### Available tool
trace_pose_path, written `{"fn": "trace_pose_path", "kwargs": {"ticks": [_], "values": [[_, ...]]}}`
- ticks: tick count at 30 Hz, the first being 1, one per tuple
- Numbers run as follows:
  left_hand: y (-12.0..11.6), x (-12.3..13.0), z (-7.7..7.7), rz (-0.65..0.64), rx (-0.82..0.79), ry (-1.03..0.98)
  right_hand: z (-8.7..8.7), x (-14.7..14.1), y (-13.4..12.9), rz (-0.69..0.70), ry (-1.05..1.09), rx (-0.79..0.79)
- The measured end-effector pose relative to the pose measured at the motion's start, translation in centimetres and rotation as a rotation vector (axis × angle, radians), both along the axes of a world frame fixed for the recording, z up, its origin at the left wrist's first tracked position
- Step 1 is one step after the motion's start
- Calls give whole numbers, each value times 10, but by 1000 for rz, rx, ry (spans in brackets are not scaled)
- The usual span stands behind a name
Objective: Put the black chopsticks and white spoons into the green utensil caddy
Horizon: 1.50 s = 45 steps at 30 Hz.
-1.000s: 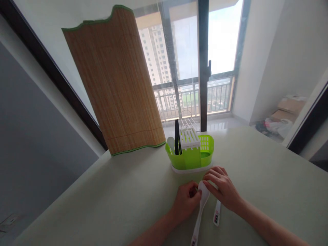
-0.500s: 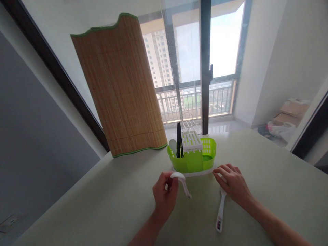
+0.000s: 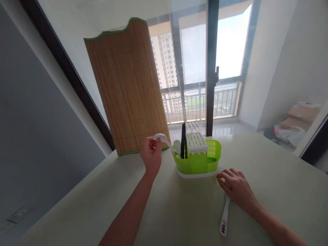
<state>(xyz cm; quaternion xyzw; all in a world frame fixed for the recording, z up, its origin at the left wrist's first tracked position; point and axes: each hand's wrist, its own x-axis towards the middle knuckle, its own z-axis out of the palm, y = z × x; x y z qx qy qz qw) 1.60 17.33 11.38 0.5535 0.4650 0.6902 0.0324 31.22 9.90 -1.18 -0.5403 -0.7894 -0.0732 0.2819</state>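
My left hand [image 3: 152,153] pinches the bowl end of a white spoon [image 3: 164,139], whose handle points down to the right at the left end of a green basket [image 3: 197,164]. In that end stand black chopsticks [image 3: 183,141] and a pale spoon [image 3: 177,145]. A white slotted rack [image 3: 196,141] sits on the basket's middle. My right hand [image 3: 234,186] touches the basket's white base at its right front corner, fingers bent together; whether anything is between the fingertips is too small to tell. Partly under that hand lies a white-handled utensil [image 3: 224,218], its other end hidden.
A bamboo mat [image 3: 128,89] with green edging stands upright at the back left of the pale table [image 3: 179,212]. Behind the table are glass and a dark window frame [image 3: 211,68]. Cardboard boxes and bags [image 3: 294,123] lie beyond the table at the right.
My left hand has moved up and left with the spoon, from the basket's front to its left end. My right hand stays at the base. The whole view has shifted slightly.
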Motion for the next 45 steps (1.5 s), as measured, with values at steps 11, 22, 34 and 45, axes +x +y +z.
{"fn": "trace_pose_path", "kwargs": {"ticks": [11, 22, 34, 45], "values": [[32, 13, -36, 42, -460, 429, 2, -1, -1, 1, -14, -33], [15, 18, -42, 22, -231, 282, 8, 0, -3, -32, -56, -28], [-79, 53, -120, -568, -406, 372, 7, 29, 7, -191, 145, -306], [-88, 66, -129, -746, -600, 330, 5, 16, 7, 70, 523, -476]]}}
